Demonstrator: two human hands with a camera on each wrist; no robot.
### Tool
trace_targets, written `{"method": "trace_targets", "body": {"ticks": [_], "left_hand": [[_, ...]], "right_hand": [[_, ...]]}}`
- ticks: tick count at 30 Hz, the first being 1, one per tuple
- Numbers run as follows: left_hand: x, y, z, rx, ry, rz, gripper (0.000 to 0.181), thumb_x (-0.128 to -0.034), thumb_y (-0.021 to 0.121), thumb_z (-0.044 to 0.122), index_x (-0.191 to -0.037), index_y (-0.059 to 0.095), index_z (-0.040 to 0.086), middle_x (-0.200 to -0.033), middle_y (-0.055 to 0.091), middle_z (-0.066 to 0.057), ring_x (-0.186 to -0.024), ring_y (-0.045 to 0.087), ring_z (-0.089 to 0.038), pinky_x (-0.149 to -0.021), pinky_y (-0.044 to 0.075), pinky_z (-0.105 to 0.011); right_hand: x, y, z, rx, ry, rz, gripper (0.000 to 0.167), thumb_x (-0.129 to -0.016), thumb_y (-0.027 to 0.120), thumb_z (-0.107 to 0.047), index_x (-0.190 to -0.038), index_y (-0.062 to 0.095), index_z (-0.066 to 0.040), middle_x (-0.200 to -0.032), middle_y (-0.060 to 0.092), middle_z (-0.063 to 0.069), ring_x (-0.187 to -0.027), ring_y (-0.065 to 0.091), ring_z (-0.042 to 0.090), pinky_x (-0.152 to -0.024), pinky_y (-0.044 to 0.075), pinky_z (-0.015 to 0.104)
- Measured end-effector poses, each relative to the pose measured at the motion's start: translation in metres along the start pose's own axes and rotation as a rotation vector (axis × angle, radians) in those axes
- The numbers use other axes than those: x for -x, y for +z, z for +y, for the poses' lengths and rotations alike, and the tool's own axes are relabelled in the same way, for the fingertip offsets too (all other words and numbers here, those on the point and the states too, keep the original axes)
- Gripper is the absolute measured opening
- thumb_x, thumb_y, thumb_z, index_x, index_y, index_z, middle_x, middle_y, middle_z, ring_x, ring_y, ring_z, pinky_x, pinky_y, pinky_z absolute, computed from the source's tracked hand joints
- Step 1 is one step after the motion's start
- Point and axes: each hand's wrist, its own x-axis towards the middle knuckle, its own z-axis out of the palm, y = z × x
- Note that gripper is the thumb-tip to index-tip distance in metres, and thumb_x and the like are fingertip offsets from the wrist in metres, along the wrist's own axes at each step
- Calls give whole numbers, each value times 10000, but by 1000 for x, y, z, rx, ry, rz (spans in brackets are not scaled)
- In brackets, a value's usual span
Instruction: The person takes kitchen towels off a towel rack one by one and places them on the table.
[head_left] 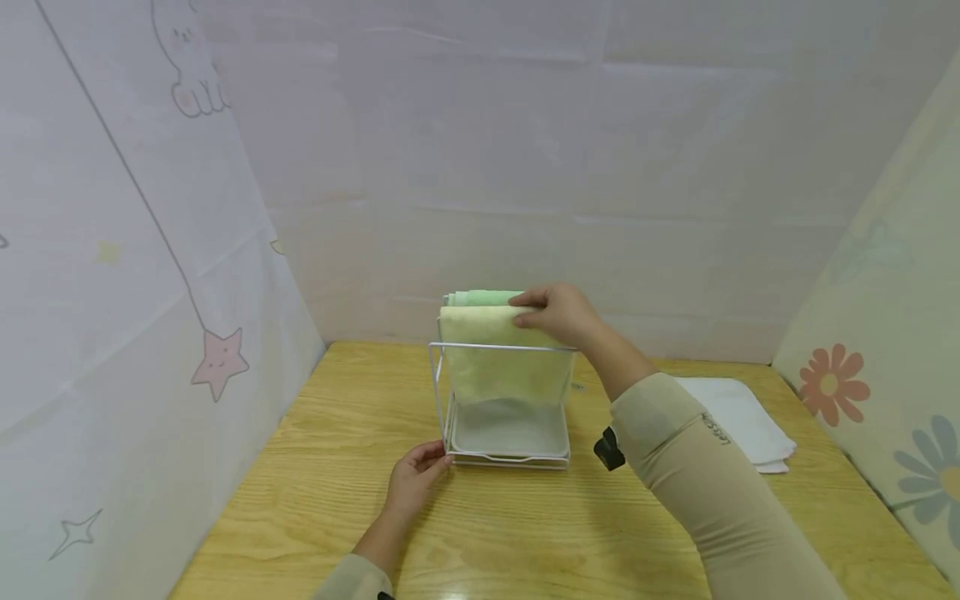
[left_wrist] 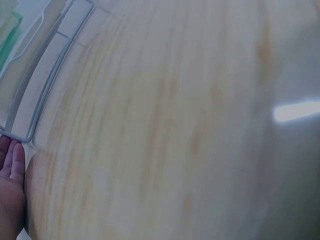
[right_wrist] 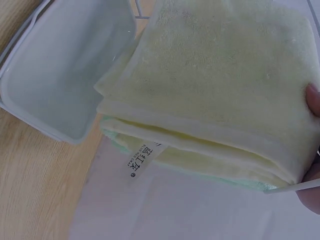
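A folded pale yellow towel hangs over a white wire rack, in front of green towels. My right hand pinches the yellow towel near the right end of its top fold, thumb in front. In the right wrist view, the yellow towel shows a white label at its edge, and only fingertips are visible. At the rack's front left bottom corner, my left hand holds the wire frame. A shallow pale tray sits in the rack's base, below the towels.
White folded cloths lie on the wooden table to the right, partly behind my right sleeve. Printed fabric walls stand at the left, back and right of the table.
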Motion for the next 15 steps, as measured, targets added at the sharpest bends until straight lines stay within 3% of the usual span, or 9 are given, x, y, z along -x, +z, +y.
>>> {"method": "trace_targets", "body": {"ticks": [8, 15], "left_hand": [[0, 0, 0, -11, -3, -7, 334, -894, 696, 55, -1190, 619, -80, -1187, 653, -248, -960, 653, -98, -807, 552, -143], [1, 1, 1, -5, 5, -6, 354, -889, 702, 54, -1194, 607, -98, -1185, 645, -268, -937, 656, -75, -808, 568, -164]], "right_hand": [[4, -9, -7, -46, 26, 20, 357, -902, 721, -241, -1252, 676, -190, -1329, 644, 38, -1270, 556, 233, -1079, 468, 406], [8, -19, -15, -60, 4, 19, 357, -915, 706, -235, -1265, 666, -178, -1335, 635, 51, -1273, 551, 242, -1082, 467, 413]]}}
